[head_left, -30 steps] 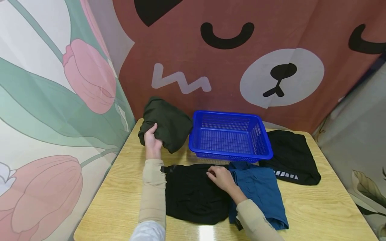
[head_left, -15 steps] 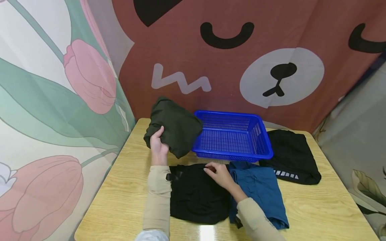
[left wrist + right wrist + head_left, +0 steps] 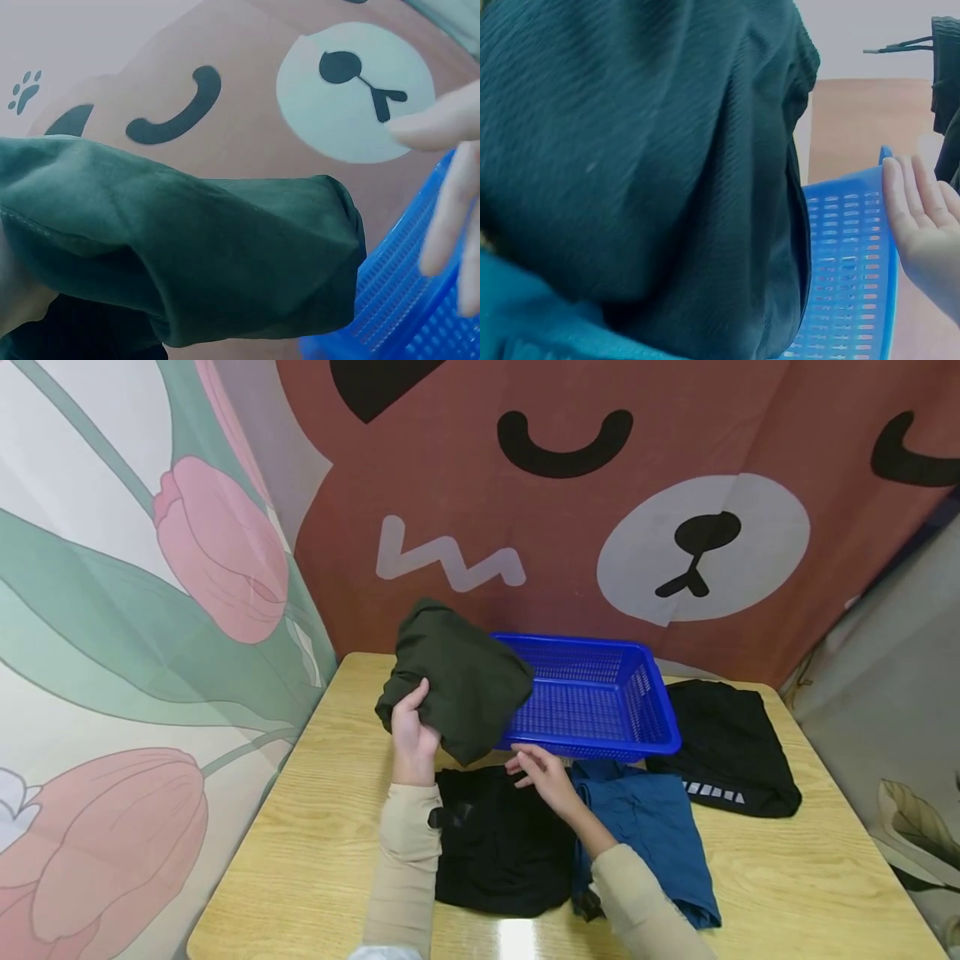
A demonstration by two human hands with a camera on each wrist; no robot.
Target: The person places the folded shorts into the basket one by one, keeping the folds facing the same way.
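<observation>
A wooden table point(image 3: 300, 827) bore a blue basket point(image 3: 581, 706). Across the basket's left side hung a dark green garment point(image 3: 472, 681), spreading basketward from the gripping left hand point(image 3: 415, 739), thumb over its near corner, other fingers hidden. Before the basket, the right hand point(image 3: 549, 781) held nothing, fingers relaxed.

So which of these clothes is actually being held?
The dark green garment, gripped by the left hand. The blue garment, the nearer black garment and the white-marked black garment all lie on the table.
</observation>
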